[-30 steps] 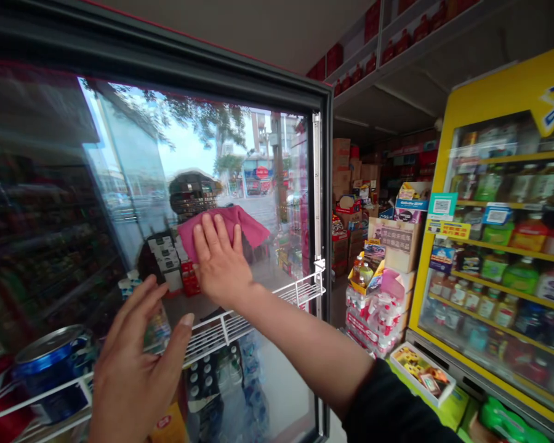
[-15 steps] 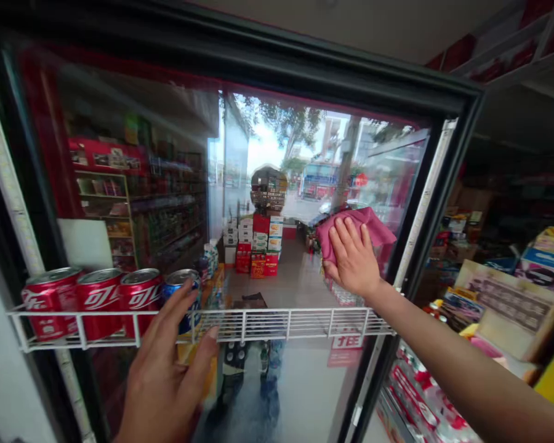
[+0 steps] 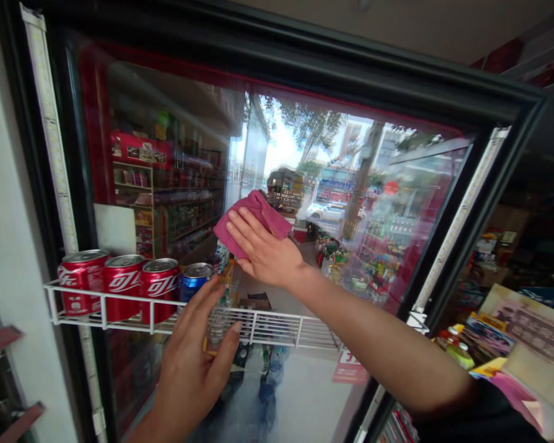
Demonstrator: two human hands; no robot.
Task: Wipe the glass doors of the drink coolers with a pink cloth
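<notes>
A pink cloth (image 3: 244,224) lies against the glass door pane (image 3: 351,154), left of its middle. My right hand (image 3: 263,249) holds it there with a flat palm and fingers extended. Below and to the left, my left hand (image 3: 194,351) is in front of the white wire rack (image 3: 277,326), holding nothing, with thumb and fingers apart. Its fingertips overlap a blue can (image 3: 196,277) in the view; whether they touch it I cannot tell. Several red cola cans (image 3: 159,289) stand upright in a row on the rack beside the blue one.
A black door frame (image 3: 305,49) surrounds the pane, with pale strips (image 3: 55,135) down both sides. Store shelves, a street and a head show in the glass. At right are a cardboard sign (image 3: 530,338) and packaged goods; a white cabinet edge (image 3: 23,184) stands at left.
My right hand has swept the cloth leftward across the glass, from near the right edge to left of the middle. The view has shifted a little; my left hand stays open by the rack.
</notes>
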